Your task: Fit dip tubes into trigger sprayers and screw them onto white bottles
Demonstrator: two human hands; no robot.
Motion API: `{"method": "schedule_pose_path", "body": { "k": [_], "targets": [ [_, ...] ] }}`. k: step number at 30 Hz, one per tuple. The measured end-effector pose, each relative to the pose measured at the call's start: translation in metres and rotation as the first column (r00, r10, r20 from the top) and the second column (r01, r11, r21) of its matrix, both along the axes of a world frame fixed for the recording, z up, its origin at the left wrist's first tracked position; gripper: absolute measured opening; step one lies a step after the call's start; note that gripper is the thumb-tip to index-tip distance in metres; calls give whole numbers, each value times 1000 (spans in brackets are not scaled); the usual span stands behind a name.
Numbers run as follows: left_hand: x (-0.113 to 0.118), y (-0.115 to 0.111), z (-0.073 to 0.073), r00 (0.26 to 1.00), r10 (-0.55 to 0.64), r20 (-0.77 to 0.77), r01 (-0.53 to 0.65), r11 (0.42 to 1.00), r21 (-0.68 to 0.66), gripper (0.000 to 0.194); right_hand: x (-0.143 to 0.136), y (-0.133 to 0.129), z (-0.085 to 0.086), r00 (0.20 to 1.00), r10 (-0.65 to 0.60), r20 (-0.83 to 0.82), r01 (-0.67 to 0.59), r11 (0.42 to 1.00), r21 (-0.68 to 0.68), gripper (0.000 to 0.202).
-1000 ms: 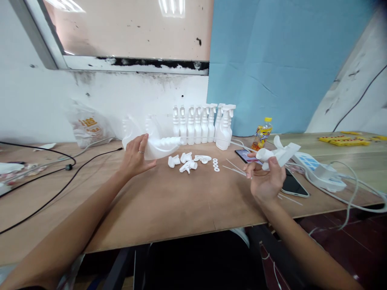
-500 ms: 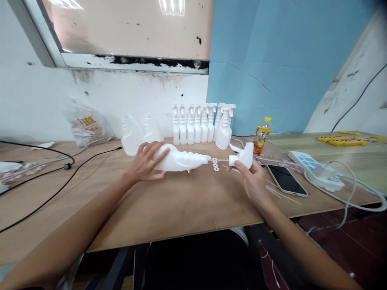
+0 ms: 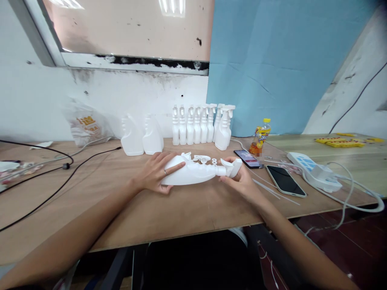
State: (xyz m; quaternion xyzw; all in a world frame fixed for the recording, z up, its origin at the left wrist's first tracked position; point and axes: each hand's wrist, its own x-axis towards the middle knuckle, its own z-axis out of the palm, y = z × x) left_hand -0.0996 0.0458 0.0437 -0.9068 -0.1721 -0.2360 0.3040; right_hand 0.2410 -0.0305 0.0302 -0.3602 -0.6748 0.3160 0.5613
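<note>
A white plastic bottle [image 3: 193, 174] lies tilted on its side over the table, its base wrapped by my left hand [image 3: 160, 171]. At its mouth sits a white trigger sprayer head [image 3: 231, 167], gripped by the fingers of my right hand [image 3: 242, 179]. The head's collar meets the bottle neck, and its dip tube no longer shows. Behind the bottle, loose white trigger heads [image 3: 202, 158] and small white ring washers [image 3: 214, 161] rest on the table. Thin white tubes [image 3: 272, 189] lie to the right of my right hand.
Two headless white bottles [image 3: 132, 139] stand at the back left. Several white spray bottles [image 3: 197, 127] form a row by the wall. Rightward are a drink bottle [image 3: 261, 135], two phones [image 3: 286, 180] and a power strip [image 3: 317, 173]. A black cable [image 3: 78, 177] crosses the left side.
My right hand has moved left and slightly down, bringing the sprayer head onto the bottle's neck. The tube visible between them has gone into the bottle. My left hand has lowered the bottle slightly.
</note>
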Motion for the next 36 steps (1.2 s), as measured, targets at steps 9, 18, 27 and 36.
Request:
{"method": "schedule_pose_path", "body": {
  "k": [9, 18, 27, 36],
  "targets": [
    [2, -5, 2, 999, 1, -43, 2, 997, 81, 86, 0, 4, -4, 982, -126, 144, 133, 990, -44, 45],
    [3, -5, -3, 1000, 3, -19, -1, 998, 63, 89, -1, 3, -2, 996, -47, 78, 48, 999, -11, 57],
    [4, -5, -7, 1000, -6, -18, 7, 999, 48, 91, -3, 1, -2, 992, -86, 89, 91, 994, -60, 56],
    [3, -3, -6, 1000, -29, 0, 29, 998, 53, 92, -5, -1, 3, 992, -87, 89, 97, 989, -113, 50]
  ]
}}
